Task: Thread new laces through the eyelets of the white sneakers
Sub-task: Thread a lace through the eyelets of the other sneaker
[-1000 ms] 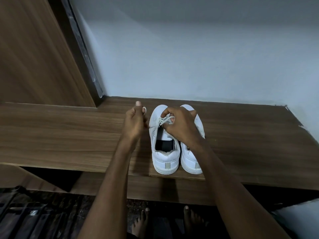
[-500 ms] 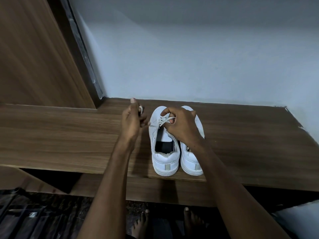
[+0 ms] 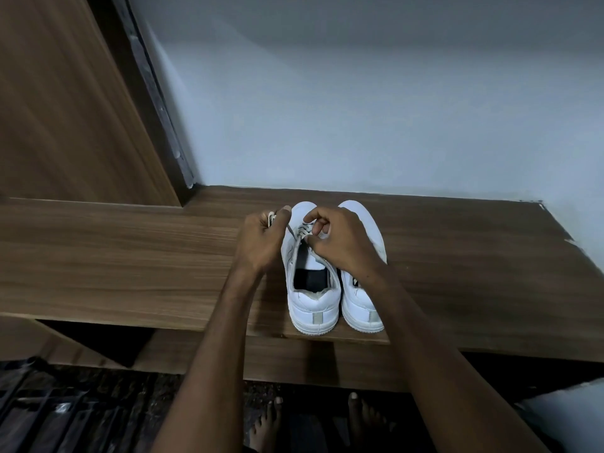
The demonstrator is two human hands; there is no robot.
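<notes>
A pair of white sneakers (image 3: pixel 333 289) stood heels-near on the wooden counter (image 3: pixel 130 256), the left sneaker (image 3: pixel 312 295) partly laced. The left hand (image 3: pixel 261 240) clenched a bunched length of lace (image 3: pixel 271 219) just left of the toe, while the right hand (image 3: pixel 340 243) pinched the lace at the far eyelets. Soft, light and limp, the lace likely handles best when gripped near its stiff tip.

My wood-grain desk (image 3: pixel 130 256) meets a pale bluish wall (image 3: pixel 359 109) at twelve o'clock; a brown wooden panel (image 3: pixel 58 109) stands at ten, dark floor (image 3: pixel 81 413) at seven.
</notes>
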